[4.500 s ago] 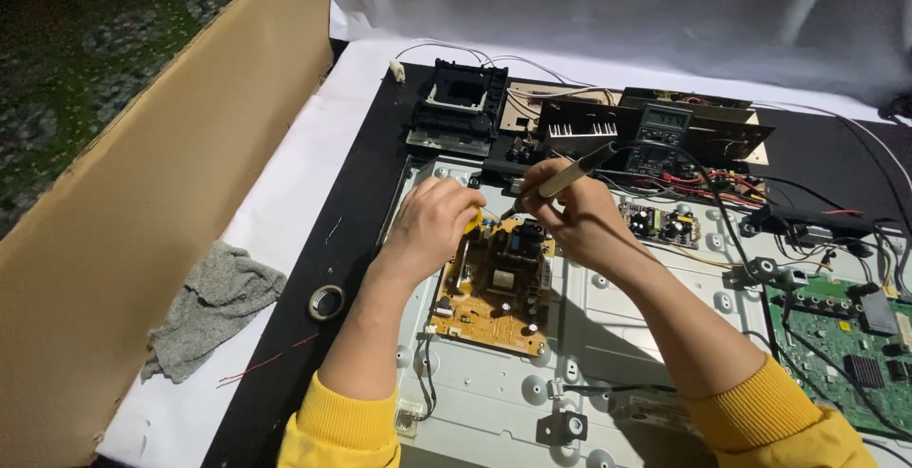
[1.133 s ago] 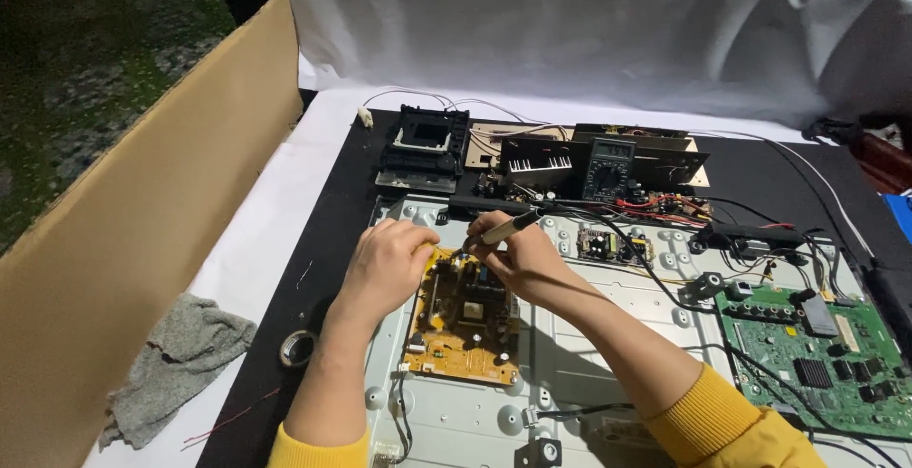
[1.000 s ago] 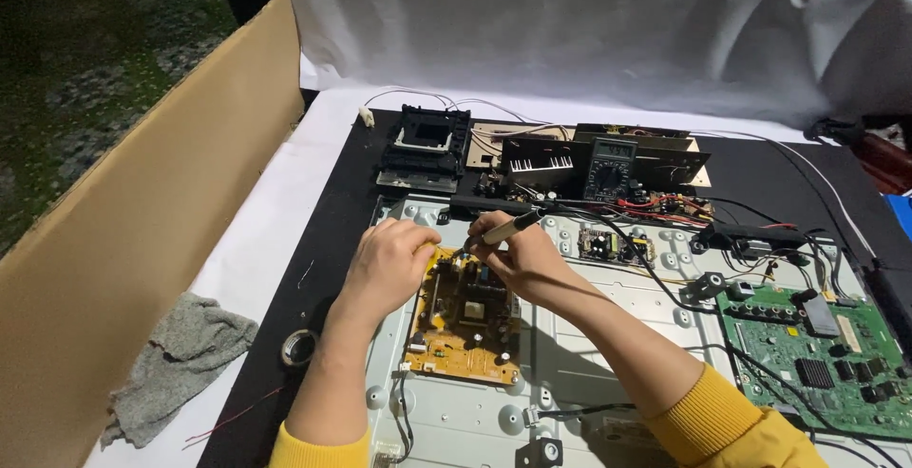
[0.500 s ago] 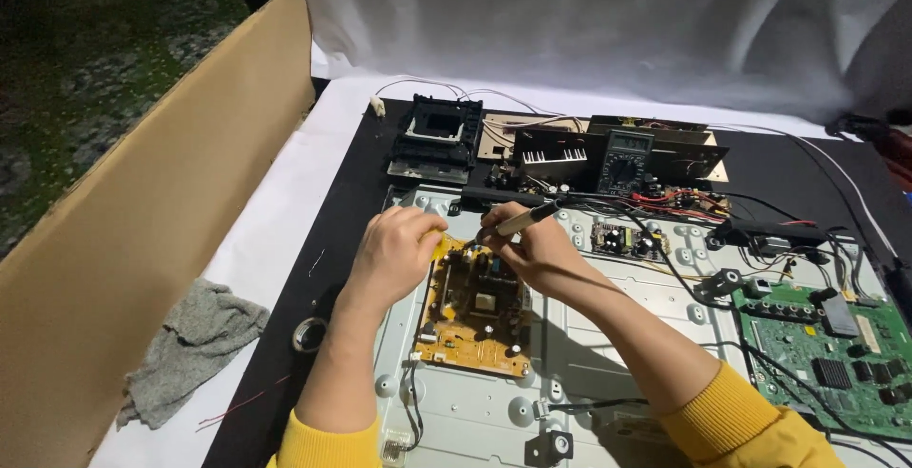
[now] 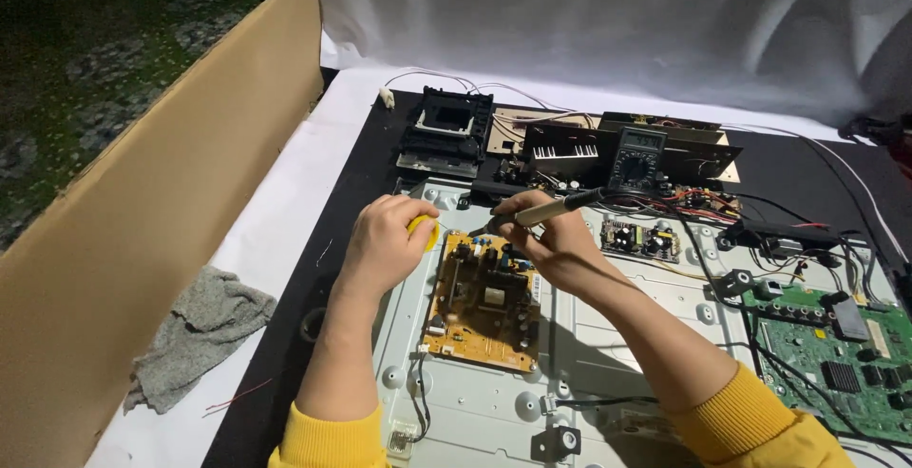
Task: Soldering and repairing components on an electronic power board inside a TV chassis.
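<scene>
A yellow-brown circuit board [image 5: 484,302] lies on a grey metal chassis [image 5: 608,373]. My left hand [image 5: 385,240] is closed around a small yellow object [image 5: 425,230] at the board's top left corner. My right hand [image 5: 551,245] grips a soldering iron [image 5: 551,210] like a pen, its tip pointing left and down at the board's top edge. Both arms wear yellow sleeves.
A green circuit board [image 5: 836,363] lies at the right with black cables. A multimeter [image 5: 636,159], a black frame part [image 5: 446,131] and other electronics sit behind. A grey rag [image 5: 195,330] lies at the left beside a cardboard wall [image 5: 161,183]. White cloth [image 5: 589,21] hangs at the back.
The view has shifted slightly; both hands stay at the top edge of the yellow-brown board, the iron still held at its top.
</scene>
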